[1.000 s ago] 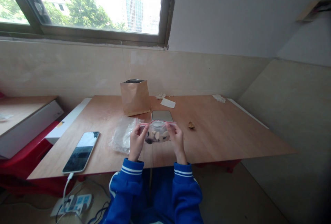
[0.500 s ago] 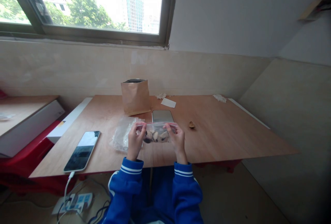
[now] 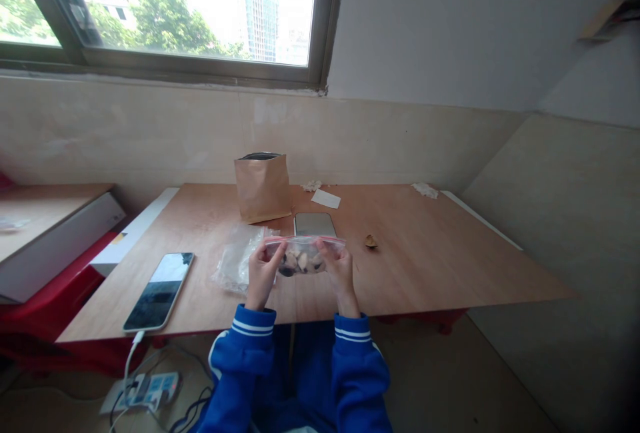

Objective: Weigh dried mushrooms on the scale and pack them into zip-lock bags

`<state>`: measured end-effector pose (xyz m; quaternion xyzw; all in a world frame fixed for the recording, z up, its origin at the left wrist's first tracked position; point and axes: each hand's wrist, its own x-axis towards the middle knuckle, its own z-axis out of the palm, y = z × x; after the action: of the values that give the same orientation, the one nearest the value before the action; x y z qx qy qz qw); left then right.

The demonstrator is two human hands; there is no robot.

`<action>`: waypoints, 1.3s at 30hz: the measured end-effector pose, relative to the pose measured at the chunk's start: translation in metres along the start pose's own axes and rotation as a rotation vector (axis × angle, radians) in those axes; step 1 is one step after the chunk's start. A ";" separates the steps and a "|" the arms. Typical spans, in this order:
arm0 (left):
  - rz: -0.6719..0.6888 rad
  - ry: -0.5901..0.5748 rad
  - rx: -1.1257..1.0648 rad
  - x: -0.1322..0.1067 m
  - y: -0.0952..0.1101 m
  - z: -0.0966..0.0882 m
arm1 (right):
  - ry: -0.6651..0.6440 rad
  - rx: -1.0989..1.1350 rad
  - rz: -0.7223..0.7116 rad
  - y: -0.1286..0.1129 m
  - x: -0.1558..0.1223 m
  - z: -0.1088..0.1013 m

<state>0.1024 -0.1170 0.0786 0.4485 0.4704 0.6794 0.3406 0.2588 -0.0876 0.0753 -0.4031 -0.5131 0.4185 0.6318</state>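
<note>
Both my hands hold up a clear zip-seal bag [image 3: 301,257] with a red-edged seal, pinching it near its top corners. Inside lie pale and dark lumps, perhaps nuts or shells, partly hidden by my fingers. My left hand [image 3: 261,274] is just above a crumpled clear plastic bag [image 3: 239,261]. My right hand [image 3: 341,273] is nearest a small brown flake [image 3: 371,241] on the plywood tabletop [image 3: 425,266]. A grey flat device [image 3: 314,224] lies just beyond the zip-seal bag.
A kraft paper pouch [image 3: 263,188] stands at the back, near a white paper slip [image 3: 325,198] and tissue scraps [image 3: 425,190]. A smartphone [image 3: 159,292] lies at left, its cable running to a power strip [image 3: 140,393] on the floor.
My hands have raised the zip-seal bag slightly and stretched it flatter and more level. The lumps now sit in a shallower band along its lower part.
</note>
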 end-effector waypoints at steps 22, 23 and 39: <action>0.013 -0.081 -0.004 -0.005 0.007 0.000 | -0.093 0.057 -0.013 -0.005 -0.002 0.004; 0.013 -0.081 0.001 -0.005 0.007 0.000 | -0.098 0.052 -0.014 -0.005 -0.001 0.004; 0.024 -0.079 0.070 -0.007 0.006 0.001 | -0.086 0.052 0.000 -0.006 -0.001 0.005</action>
<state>0.1055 -0.1245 0.0821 0.4923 0.4747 0.6483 0.3348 0.2548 -0.0906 0.0812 -0.3680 -0.5288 0.4486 0.6194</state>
